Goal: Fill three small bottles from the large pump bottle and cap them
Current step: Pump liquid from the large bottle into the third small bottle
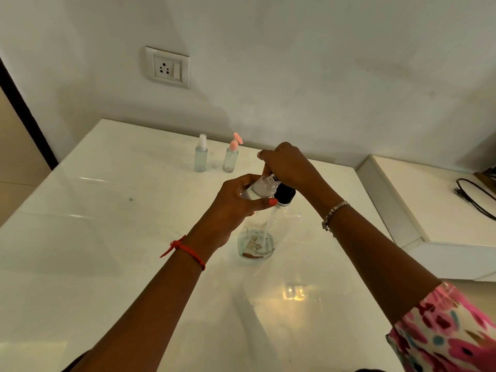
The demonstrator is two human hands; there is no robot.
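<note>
sm bottle [261,187] tilted, uncapped | pump bottle [256,244] upright | 2 capped bottles [200,157] rear

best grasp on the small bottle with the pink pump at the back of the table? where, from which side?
Judging from the head view: grip the clear body of the pink-pump bottle at mid-height, coming from the front or its right. It stands upright; the pump nozzle juts out on top, so a top grasp looks awkward, and the white-capped spray bottle stands close on its left.

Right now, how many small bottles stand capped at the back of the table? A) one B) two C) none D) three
B: a clear-capped spray bottle and a pink-pump bottle stand side by side near the wall; the third small bottle is tilted in the left hand at the large pump bottle.
</note>
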